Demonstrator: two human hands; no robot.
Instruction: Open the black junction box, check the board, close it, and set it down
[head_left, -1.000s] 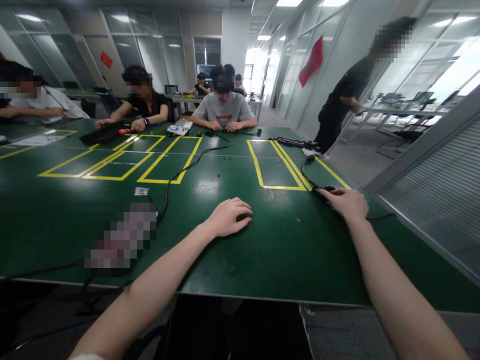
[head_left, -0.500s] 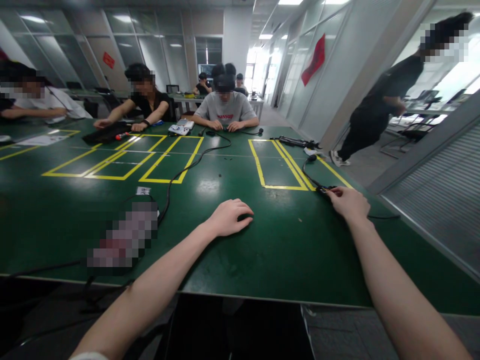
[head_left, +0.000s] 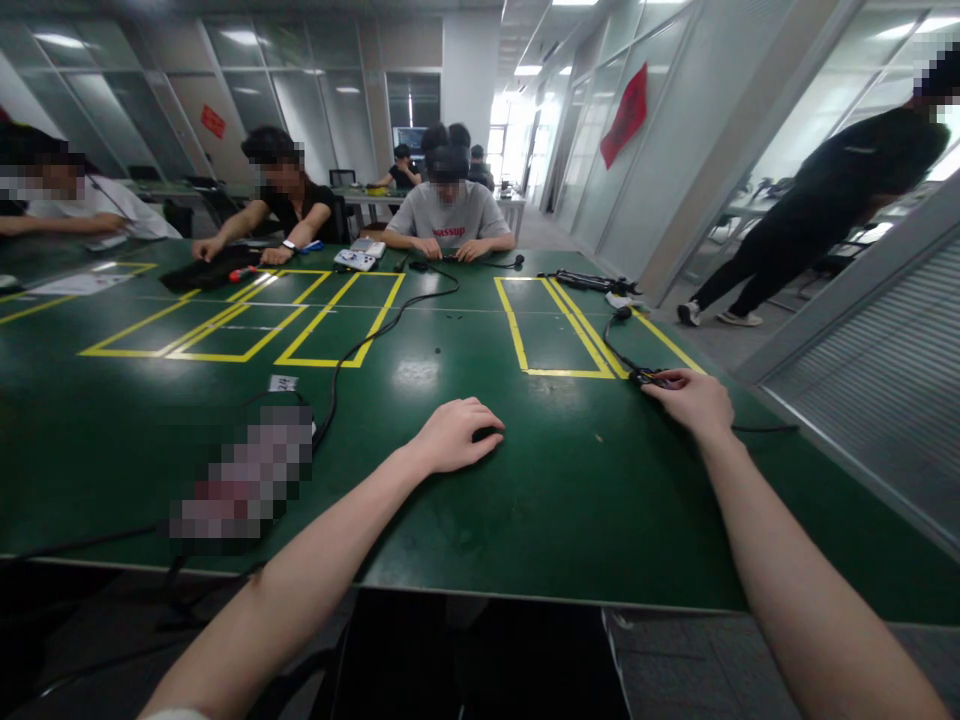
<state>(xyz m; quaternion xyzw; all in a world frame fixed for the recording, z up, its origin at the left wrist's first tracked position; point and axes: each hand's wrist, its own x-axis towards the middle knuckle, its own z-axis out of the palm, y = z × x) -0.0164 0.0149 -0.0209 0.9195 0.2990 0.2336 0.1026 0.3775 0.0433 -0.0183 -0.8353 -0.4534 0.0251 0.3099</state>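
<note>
My left hand (head_left: 457, 437) rests on the green table (head_left: 517, 520), empty, its thumb held apart from the curved fingers. Farther right, my right hand (head_left: 694, 403) is closed, thumb and fingers pinching a bundled part of a black cable (head_left: 643, 377). From the bundle the cable curves away to a round black end (head_left: 622, 314). Another length comes out beyond my wrist and runs to the table's right side. My fingers partly hide the bundle, so its details cannot be made out.
Yellow tape (head_left: 566, 374) marks rectangles on the table. A folded black tripod-like object (head_left: 589, 283) lies at the far right. To the left are a blurred-out object (head_left: 244, 475), a long cable (head_left: 341, 380) and a small label (head_left: 283, 384). Several people sit around; one person (head_left: 817, 215) stands beyond the right edge.
My right hand has shifted slightly left on the cable bundle, its fingers tilted a little differently. My left hand stays put. The person at right has moved farther right.
</note>
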